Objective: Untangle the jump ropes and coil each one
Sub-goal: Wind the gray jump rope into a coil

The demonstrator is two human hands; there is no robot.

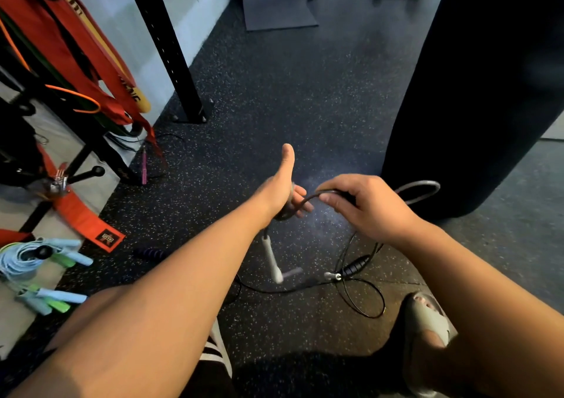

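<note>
My left hand point(279, 190) is gripping the grey rope point(427, 184), my right hand point(361, 206) pinching it; a black rope point(355, 268) is lying on the floor point(305, 92) beneath

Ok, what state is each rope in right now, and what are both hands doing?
grey rope: partly wound round the left hand, one loop trailing right
white handle: hanging below the left hand
left hand: thumb up, fingers curled round the grey rope
right hand: pinching the grey rope
black-handled rope: loose on the floor, uncoiled
blue and green ropes: bundled at the left
</note>
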